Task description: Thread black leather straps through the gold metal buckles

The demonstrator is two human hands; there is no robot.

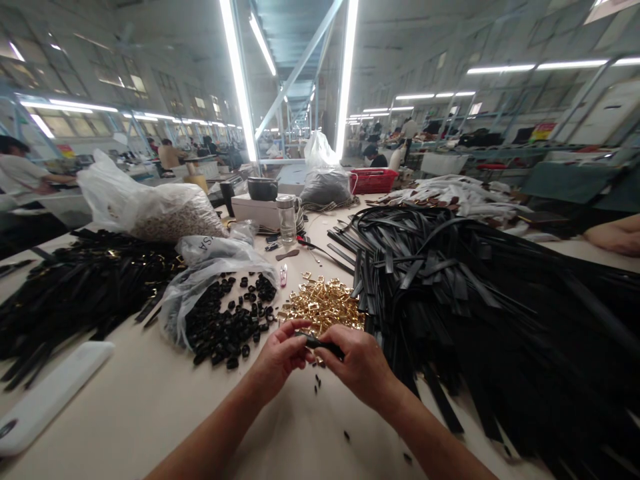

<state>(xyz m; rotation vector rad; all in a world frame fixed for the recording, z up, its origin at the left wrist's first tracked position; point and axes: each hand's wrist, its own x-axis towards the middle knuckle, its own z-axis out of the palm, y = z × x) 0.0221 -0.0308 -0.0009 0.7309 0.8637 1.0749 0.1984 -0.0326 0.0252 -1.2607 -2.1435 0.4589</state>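
Between my two hands is a black strap (327, 345), held above the table in front of the gold buckles. My right hand (357, 360) is closed round it, thumb on top. At its left end my left hand (283, 353) pinches with thumb and forefinger, the other fingers curled loosely. Whether a buckle or loop sits at that end is too small to tell. Just beyond my hands lies a heap of gold buckles (325, 303). Small black loops (225, 327) spill from a clear plastic bag (175, 300) on the left.
A big pile of black straps (425, 280) covers the right side; more black straps with gold buckles (100, 280) lie left. A white oblong object (55, 393) is at front left. Farther back stand a glass jar (287, 220) and a red basket (374, 180). Another person's arm (615, 235) rests far right.
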